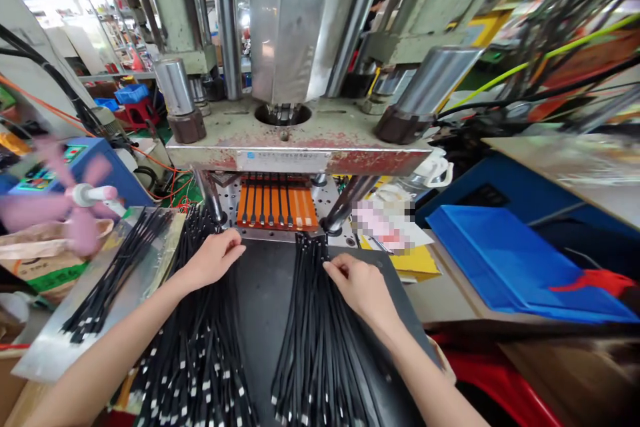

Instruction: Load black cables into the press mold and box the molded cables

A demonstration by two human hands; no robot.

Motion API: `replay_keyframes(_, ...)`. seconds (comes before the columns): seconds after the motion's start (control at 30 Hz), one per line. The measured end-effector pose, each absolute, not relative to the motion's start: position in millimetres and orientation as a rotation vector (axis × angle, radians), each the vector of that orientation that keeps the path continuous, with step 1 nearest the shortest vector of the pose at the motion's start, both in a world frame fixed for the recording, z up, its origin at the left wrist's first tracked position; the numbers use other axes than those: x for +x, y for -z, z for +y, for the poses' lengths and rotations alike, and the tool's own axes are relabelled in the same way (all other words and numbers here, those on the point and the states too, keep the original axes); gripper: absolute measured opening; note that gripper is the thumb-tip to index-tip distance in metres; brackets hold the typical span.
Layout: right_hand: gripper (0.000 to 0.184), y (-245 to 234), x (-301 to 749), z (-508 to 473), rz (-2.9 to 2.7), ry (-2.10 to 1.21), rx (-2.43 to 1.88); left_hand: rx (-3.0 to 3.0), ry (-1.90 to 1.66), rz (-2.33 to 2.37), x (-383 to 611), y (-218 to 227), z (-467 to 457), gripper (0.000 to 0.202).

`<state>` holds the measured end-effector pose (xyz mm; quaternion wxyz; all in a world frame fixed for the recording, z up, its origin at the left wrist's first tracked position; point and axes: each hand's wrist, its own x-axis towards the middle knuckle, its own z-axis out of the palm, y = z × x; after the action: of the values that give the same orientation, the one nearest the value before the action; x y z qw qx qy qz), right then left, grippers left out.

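Observation:
Two bundles of flat black cables with silvery plugs lie in front of me: a left bundle (pixel 200 347) and a right bundle (pixel 320 340). My left hand (pixel 215 259) is over the top of the left bundle, fingers curled and thumb close to them; what is inside is hidden. At the upper end of the right bundle, my right hand (pixel 356 280) pinches a black cable among the plug ends. Beyond both hands, an orange fixture (pixel 295 203) sits in the press (pixel 300 147), with several black cables side by side in its left and middle slots. Its right slots show no black cable.
A black work surface (pixel 265 320) runs between the bundles. More cables (pixel 117 267) lie on a clear sheet at left, near a pink fan (pixel 83 203). Steel posts (pixel 350 203) flank the fixture. A blue tray (pixel 505 267) stands at right.

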<state>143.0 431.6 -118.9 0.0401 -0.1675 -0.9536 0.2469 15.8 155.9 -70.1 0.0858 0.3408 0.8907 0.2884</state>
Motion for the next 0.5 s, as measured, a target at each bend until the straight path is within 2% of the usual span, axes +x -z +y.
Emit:
replay_keyframes(0.17, 0.026, 73, 154, 397, -2.631, -1.239, -0.153, 1.005, -1.323, 2.318, 32, 29, 187, 0.018)
replay_keyframes(0.27, 0.025, 55, 157, 376, -2.454, -1.365, -0.073, 0.886, -1.564, 2.081, 34, 17, 211, 0.018)
replay_keyframes(0.4, 0.024, 57, 153, 365, -2.314, -1.448, -0.03, 0.792, -1.863, 1.937, 30, 11, 225, 0.021)
replay_keyframes(0.5, 0.023, 67, 145, 364, -2.278, -1.503, -0.022, 0.832, -1.938, 1.885, 31, 5, 224, 0.022)
